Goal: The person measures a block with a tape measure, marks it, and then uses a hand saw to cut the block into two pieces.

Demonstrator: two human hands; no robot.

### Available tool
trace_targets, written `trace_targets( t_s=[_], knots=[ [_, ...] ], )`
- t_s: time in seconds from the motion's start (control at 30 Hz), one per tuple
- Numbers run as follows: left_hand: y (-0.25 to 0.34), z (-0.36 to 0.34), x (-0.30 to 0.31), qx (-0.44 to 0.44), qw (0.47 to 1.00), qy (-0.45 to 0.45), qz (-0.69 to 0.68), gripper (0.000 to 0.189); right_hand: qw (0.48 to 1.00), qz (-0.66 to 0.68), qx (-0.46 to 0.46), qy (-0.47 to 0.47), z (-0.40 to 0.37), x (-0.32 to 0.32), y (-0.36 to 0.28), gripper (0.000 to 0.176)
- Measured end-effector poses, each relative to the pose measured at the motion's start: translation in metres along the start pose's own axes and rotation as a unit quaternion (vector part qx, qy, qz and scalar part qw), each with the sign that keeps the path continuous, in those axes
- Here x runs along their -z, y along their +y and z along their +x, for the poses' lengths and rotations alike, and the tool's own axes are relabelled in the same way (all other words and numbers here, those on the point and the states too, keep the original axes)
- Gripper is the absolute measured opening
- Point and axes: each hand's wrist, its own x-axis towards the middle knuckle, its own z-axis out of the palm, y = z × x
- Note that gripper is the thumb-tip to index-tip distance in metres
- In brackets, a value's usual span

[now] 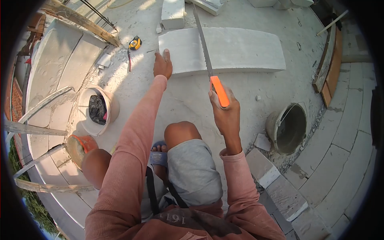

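Note:
A long white aerated concrete block (248,48) lies flat on the dusty floor in front of me. My right hand (225,110) is closed around the orange handle of a handsaw (203,40). Its toothed blade runs away from me across the top of the block, left of the block's middle. At the block's near left corner, my left hand (163,65) grips the end, with the thumb up along the edge; some fingers are hidden. Left of that hand, a yellow and black tape measure (135,43) rests on the floor, its red-tipped end pointing toward me.
A white bucket (114,108) with a black plastic bag stands left, beside an orange-rimmed bucket (86,142). A grey mortar bucket (272,124) is tipped toward me on the right. More blocks (173,14) lie beyond. Block walls (340,160) and wooden boards (333,76) edge the floor.

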Motion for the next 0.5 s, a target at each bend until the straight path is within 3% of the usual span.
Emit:
trace_targets(
  t_s=[0.03,0.13,0.23,0.5],
  knots=[
    [0.008,-0.005,0.001,0.004,0.999,0.015,0.034,0.069,0.999,-0.006,0.033,0.025,-0.018,0.003,0.008,0.043],
    [0.019,-0.013,0.003,0.013,0.995,0.038,0.093,0.064,0.999,-0.005,0.018,0.046,-0.056,0.017,0.007,0.045],
    [0.028,-0.018,0.010,0.034,0.995,0.017,0.095,0.061,0.993,-0.034,0.076,0.084,-0.054,0.011,0.011,0.045],
    [0.020,-0.012,0.005,0.020,0.996,0.033,0.082,0.063,0.996,0.003,0.045,0.078,-0.006,-0.005,0.002,0.043]
  ],
)
